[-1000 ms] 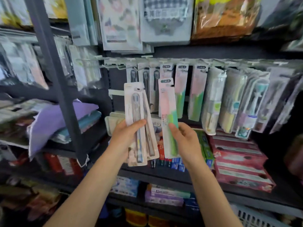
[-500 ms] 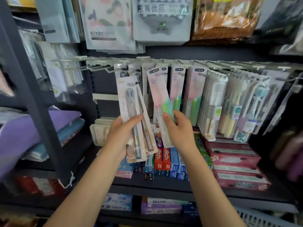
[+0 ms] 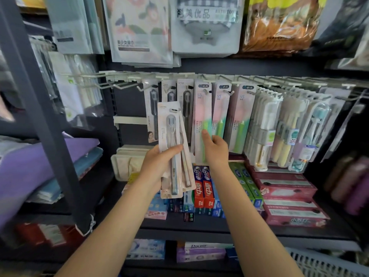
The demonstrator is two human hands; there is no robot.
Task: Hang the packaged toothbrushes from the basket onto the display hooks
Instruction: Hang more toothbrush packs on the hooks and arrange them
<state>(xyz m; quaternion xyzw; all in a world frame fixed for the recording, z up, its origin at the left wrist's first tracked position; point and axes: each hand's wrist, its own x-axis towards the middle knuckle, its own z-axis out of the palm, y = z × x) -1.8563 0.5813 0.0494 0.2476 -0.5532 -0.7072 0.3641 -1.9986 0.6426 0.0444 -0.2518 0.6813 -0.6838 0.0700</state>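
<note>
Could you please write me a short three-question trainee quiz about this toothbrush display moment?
1. True or false: the left hand holds toothbrush packs.
2. Which pack does the right hand touch? A) the pink-and-green pack B) a red toothpaste box C) a purple towel
3. Fill in: the bare display hooks are to the ____ of the hanging packs, as the camera sees them.

Key: 1 true; 2 A; 3 left.
</note>
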